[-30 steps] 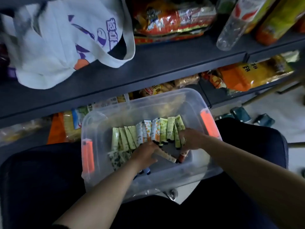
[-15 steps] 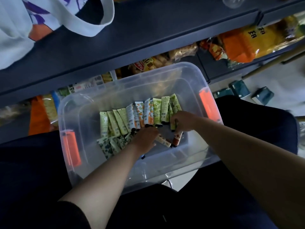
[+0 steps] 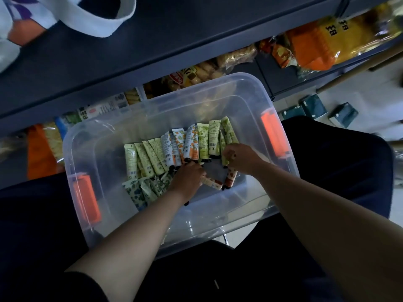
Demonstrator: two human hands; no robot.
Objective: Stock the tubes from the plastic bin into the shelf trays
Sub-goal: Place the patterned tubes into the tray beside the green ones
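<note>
Left grip (image 3: 188,175), right grip (image 3: 237,157) among tubes (image 3: 172,147); shelf (image 3: 152,51) beyond bin (image 3: 218,225).

We take the dark shelf board (image 3: 152,46) as landmark. On top of it, far left: white tote bag (image 3: 13,29) with purple and orange print, its handle loop (image 3: 104,25) lying flat on the board. Under it, centre: snack packets (image 3: 196,73) in clear wrap, plus small printed boxes (image 3: 104,107) further left. Under it, right end: big orange-yellow bag (image 3: 322,44) with dark characters, smaller orange packets (image 3: 281,53) just beside it. Under it, left end: an orange pack (image 3: 39,153), partly hidden. On the pale floor (image 3: 370,88) right of the board: three teal packets (image 3: 314,106), close together. A brown pole (image 3: 359,70) slants across above them.
</note>
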